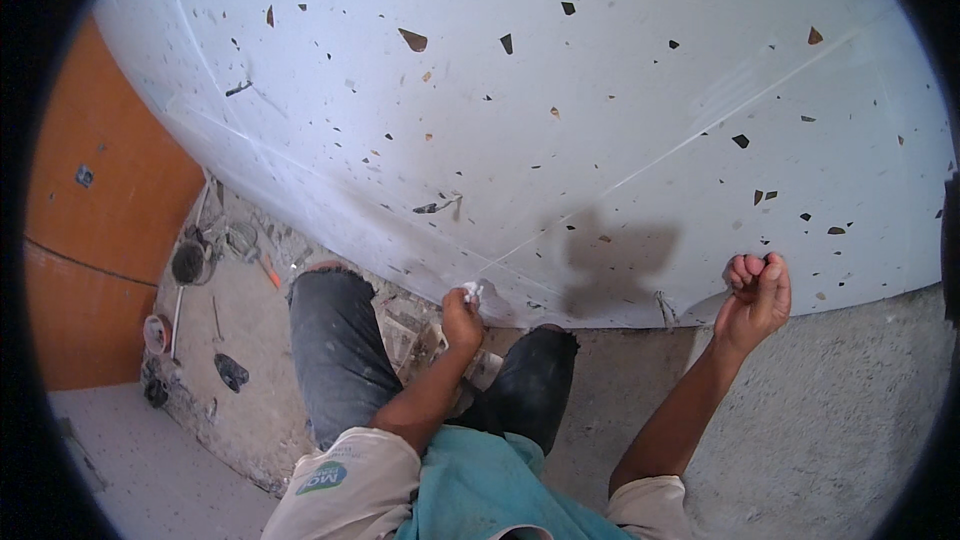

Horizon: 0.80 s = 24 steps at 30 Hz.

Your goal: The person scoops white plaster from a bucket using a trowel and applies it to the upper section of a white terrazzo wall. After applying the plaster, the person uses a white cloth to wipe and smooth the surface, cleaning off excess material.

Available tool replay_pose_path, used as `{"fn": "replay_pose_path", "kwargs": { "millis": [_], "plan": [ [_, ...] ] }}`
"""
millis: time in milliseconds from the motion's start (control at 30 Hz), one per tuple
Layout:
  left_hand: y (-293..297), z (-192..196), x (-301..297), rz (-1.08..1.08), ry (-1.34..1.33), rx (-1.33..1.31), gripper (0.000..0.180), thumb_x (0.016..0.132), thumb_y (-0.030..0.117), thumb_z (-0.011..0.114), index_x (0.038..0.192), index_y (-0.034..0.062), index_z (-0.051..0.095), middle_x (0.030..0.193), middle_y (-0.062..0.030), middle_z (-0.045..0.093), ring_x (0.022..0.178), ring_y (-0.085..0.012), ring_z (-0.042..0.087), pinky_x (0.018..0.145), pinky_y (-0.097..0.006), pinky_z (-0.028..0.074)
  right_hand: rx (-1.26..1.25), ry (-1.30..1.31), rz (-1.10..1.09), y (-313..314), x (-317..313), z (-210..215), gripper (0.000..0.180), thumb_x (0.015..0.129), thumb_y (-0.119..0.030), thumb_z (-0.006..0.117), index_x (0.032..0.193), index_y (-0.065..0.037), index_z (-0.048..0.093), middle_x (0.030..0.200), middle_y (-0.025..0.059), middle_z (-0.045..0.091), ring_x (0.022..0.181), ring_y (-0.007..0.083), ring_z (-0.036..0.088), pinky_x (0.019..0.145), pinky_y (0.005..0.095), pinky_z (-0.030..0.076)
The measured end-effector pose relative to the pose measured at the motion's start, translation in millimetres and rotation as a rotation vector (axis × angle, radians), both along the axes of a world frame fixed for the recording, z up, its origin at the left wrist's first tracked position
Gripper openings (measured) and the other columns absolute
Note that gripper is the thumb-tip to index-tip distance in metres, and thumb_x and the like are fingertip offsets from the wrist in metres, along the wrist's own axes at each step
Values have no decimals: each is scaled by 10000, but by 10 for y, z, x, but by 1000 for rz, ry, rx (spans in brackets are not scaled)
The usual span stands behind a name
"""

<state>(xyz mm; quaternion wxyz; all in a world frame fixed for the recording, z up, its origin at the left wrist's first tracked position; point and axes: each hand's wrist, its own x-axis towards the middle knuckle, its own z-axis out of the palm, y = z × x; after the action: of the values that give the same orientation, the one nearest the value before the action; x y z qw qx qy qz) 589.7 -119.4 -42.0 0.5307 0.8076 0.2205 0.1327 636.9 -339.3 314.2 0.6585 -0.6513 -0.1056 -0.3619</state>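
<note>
Teal shirt cloth (pixel 480 490) is showing nearest, back from the speckled wall (pixel 620 70). By that wall's bottom edge, the left hand (pixel 462 323) is pinching a white lump (pixel 473 290). Farther right along the wall, well apart from the lump, the right hand (pixel 755 302) is curling; whether it's holding anything, I cannot tell.

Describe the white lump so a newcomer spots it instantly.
Follow the speckled wall down to its lower edge, between the knees. There, the left hand pinches the lump. It is bright white and uneven, unlike the wall's dark, sharp-edged chips.
</note>
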Motion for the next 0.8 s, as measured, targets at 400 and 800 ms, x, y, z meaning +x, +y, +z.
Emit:
{"fn": "replay_pose_path", "kwargs": {
  "millis": [400,800],
  "plan": [
    [-150,1074,335,-82,-576,-54,226,863,35,610,1062,-7,510,1010,-186,532,932,-340,541,835,-381,443,3,3,0,-42,-1,-27,192,964,-162,538,1007,16,596,785,85,633,652,139,532,573,259,419],
    [180,842,136,-236,-517,55,289,744,-77,613,1006,35,567,979,-167,575,917,-367,560,796,-425,463,72,19,-33,-106,-29,-56,199,922,-133,587,1008,43,623,771,149,682,651,212,671,633,338,573]
  ]
}}
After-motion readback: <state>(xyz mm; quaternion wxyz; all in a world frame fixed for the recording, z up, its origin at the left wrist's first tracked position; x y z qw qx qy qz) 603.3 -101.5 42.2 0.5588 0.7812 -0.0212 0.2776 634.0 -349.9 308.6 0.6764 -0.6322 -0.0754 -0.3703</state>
